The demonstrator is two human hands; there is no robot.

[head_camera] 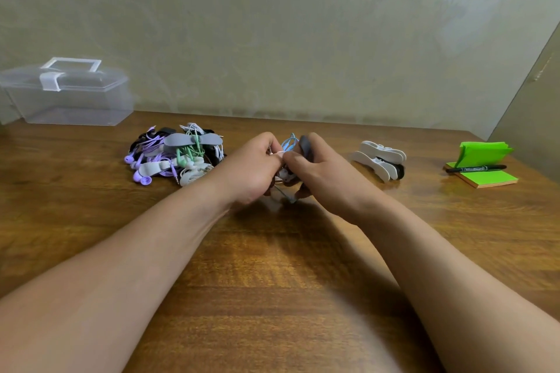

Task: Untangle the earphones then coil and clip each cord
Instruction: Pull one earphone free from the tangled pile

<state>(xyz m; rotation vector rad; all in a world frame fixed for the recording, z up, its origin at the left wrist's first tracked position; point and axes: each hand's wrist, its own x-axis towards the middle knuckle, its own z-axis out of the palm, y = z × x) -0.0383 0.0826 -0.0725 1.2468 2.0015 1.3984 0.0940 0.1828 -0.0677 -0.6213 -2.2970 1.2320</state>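
Wooden table [272, 281], patterned wall behind. Centre frame: left hand [253, 168] and right hand [318, 171] meet, both pinching one blue earphone cord [288, 143]. The right hand's fingers also curl round a dark grey clip [305, 145].

Left of centre: one heap of clipped earphones [175, 154], purple, green and white.

Right: white clips [378, 159], count unclear. One black marker [475, 169], label unreadable, lies on green notes [485, 180].

Upper left: one clear box [66, 97].

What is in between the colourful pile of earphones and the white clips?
Both hands, seen in the head view: the left hand and right hand hold a blue cord and a dark clip.
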